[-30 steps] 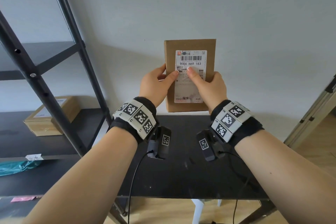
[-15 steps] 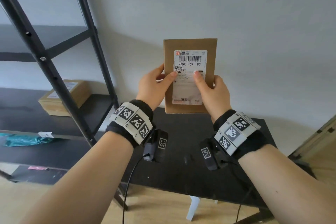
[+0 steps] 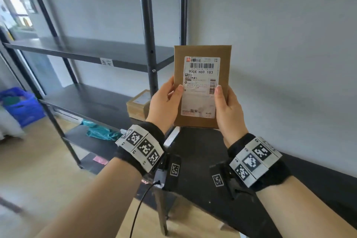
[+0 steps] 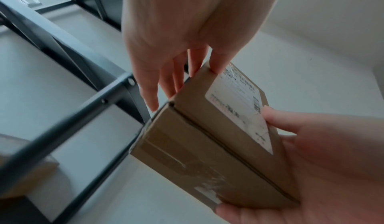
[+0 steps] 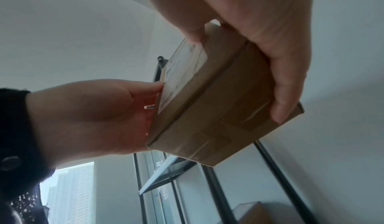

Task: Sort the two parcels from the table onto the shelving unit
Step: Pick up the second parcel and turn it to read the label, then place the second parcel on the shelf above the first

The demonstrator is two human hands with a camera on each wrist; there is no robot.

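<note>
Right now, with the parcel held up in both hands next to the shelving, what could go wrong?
1. The flat brown cardboard parcel stands upright, held only at its lower half by the left hand and right hand; it could tip or slip.
2. A dark metal shelf upright stands just left of the parcel; swinging it across could clip that post.
3. A second brown cardboard box already sits on the middle shelf board; a careless placement could knock it.

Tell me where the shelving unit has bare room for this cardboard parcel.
Upper black shelf looks bare across its width. Middle shelf is free left of the small brown cardboard box beside the grey post. Lower shelf holds a crumpled teal bag.
</note>
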